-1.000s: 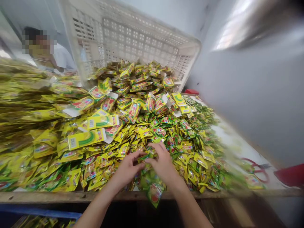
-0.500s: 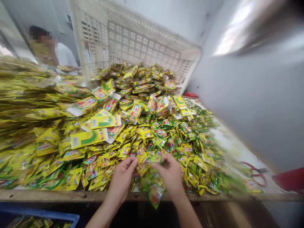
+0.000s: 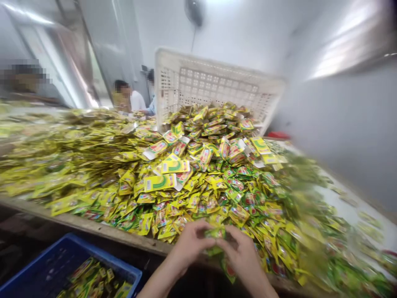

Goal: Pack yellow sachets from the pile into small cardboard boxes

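Note:
My left hand (image 3: 190,244) and my right hand (image 3: 242,255) meet at the table's front edge, both closed on a small bunch of green and yellow sachets (image 3: 217,240). One sachet with a red spot (image 3: 228,271) hangs below my right hand. In front of my hands a huge pile of yellow and green sachets (image 3: 198,178) covers the table. Flat yellow cartons (image 3: 160,182) lie on top of the pile.
A white slotted crate (image 3: 214,85) stands tilted at the back of the pile. A blue bin (image 3: 58,265) holding several sachets sits below the wooden table edge (image 3: 93,227) at the left. Other people (image 3: 130,97) work at the far side.
The view has swung left and up, so the blue bin and more people show. My hands have drawn back to the table edge, closer together, still gripping the sachets.

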The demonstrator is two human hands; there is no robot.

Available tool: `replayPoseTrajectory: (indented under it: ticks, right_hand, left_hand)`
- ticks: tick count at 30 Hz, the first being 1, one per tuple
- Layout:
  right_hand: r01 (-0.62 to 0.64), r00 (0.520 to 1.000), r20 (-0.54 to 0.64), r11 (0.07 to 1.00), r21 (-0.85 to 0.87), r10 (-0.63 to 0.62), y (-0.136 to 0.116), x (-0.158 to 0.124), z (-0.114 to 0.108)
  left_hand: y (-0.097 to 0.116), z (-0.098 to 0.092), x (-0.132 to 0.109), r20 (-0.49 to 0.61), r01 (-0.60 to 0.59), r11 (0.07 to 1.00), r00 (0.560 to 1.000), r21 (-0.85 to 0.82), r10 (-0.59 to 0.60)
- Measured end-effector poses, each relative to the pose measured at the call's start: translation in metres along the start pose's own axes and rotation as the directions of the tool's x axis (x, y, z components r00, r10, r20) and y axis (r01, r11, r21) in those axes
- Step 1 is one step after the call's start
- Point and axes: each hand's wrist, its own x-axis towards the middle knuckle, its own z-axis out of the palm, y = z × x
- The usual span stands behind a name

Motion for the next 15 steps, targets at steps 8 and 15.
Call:
replayPoseTrajectory:
  ticks: [8,15]
  right_hand:
    - [0.013,1.000,0.004,0.997,-0.076,-0.013,0.006,-0.033,0.006]
    - [-0.109,0.990,-0.084,0.990,0.085,0.116,0.014,-0.013,-0.010]
  left_hand:
    - [0.013,-0.089,0.027,-0.338,-0.072,0.900,0.911,0.429,0.235]
    - [0.003,-0.178,0.080,-0.262,-0.105,0.817,0.917,0.567,0.300]
